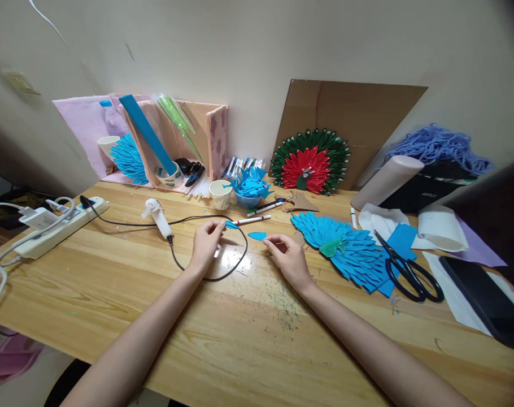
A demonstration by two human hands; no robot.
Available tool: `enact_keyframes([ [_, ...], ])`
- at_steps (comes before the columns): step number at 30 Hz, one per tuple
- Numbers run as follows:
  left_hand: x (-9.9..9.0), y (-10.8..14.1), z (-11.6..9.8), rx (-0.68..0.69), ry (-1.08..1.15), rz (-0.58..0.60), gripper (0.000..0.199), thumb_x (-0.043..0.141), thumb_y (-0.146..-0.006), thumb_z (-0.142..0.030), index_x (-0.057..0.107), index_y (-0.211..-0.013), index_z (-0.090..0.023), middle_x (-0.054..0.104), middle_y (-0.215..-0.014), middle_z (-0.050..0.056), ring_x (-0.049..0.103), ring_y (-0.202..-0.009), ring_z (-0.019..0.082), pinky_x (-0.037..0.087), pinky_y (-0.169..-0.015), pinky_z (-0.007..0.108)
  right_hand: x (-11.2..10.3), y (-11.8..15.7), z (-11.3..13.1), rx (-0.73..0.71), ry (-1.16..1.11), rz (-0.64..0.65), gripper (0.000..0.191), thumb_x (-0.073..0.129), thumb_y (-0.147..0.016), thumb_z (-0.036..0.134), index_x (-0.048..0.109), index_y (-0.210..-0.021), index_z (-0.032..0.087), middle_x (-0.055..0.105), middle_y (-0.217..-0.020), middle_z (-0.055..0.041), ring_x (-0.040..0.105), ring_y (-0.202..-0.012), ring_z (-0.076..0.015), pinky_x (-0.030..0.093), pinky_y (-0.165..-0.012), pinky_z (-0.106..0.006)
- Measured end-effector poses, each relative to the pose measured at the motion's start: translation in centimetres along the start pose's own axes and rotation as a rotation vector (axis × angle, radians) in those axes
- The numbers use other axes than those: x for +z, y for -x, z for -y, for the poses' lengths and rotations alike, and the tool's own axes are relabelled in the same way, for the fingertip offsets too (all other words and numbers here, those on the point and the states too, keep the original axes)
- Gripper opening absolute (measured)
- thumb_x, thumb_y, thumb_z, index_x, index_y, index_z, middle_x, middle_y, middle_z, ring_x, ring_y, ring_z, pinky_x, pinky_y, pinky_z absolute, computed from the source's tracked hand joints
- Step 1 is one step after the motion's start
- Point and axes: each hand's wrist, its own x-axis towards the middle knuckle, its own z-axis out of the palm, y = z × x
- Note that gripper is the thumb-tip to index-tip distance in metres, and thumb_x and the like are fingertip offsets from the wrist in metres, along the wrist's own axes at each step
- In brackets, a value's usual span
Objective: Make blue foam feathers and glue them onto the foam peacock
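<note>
My left hand (207, 242), fingers pinched together, holds a small blue piece (231, 225) above the wooden table, near a red-and-white marker (254, 219). Between thumb and fingertips of my right hand (287, 257) is the end of a pointed blue leaf-shaped piece (257, 236). The two hands are apart. Behind them stand a blue bowl of blue cut pieces (249, 189) and a paper cup (220, 195). To the right lies a fan of blue feather shapes (345, 249) with a green bird shape on it.
Black scissors (407, 271) and a phone (486, 299) lie at the right. A white glue gun (157, 217) rests at the left, its black cord looping around my left hand. Behind stand a red-and-green fan (310, 164) and cardboard (358, 121); a power strip (64, 226) is far left.
</note>
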Motion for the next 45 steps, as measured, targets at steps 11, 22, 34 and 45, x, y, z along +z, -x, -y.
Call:
enact_keyframes([
  [11,0.13,0.5,-0.09,0.003,0.03,-0.014,0.033,0.059,-0.069,-0.045,0.061,-0.068,-0.012,0.055,-0.065,0.001,0.043,-0.046,0.007,0.033,-0.043,0.02,0.03,-0.06,-0.1,-0.016,0.001,0.049,0.027,0.045,-0.084,0.036,0.063,-0.082,0.016,0.065,-0.083,-0.0065,0.06,-0.075,-0.0175,0.046,-0.066,-0.028],
  [22,0.08,0.14,0.69,-0.001,0.042,-0.005,0.042,0.06,-0.064,-0.053,0.06,-0.07,-0.012,0.054,-0.065,0.002,0.042,-0.048,0.008,0.033,-0.041,0.018,0.03,-0.14,-0.42,-0.073,0.015,0.014,0.025,0.047,-0.082,0.035,0.063,-0.088,0.016,0.066,-0.089,-0.0078,0.06,-0.084,-0.0201,0.047,-0.076,-0.034],
  [34,-0.09,0.05,0.59,0.018,0.004,-0.003,0.042,0.058,-0.066,-0.054,0.061,-0.071,-0.012,0.056,-0.066,0.001,0.043,-0.047,0.007,0.033,-0.042,0.019,0.02,0.21,0.16,-0.068,0.013,0.054,0.024,0.054,-0.078,0.037,0.065,-0.079,0.016,0.066,-0.078,-0.0068,0.06,-0.071,-0.0184,0.048,-0.065,-0.03],
  [45,0.0,0.19,0.53,0.024,-0.028,0.014,0.038,0.056,-0.07,-0.05,0.06,-0.07,-0.013,0.054,-0.061,-0.001,0.042,-0.044,0.007,0.033,-0.044,0.02,0.0,0.13,0.38,-0.076,-0.014,0.068,0.027,0.046,-0.083,0.036,0.064,-0.082,0.016,0.065,-0.081,-0.0066,0.061,-0.076,-0.0176,0.048,-0.066,-0.027],
])
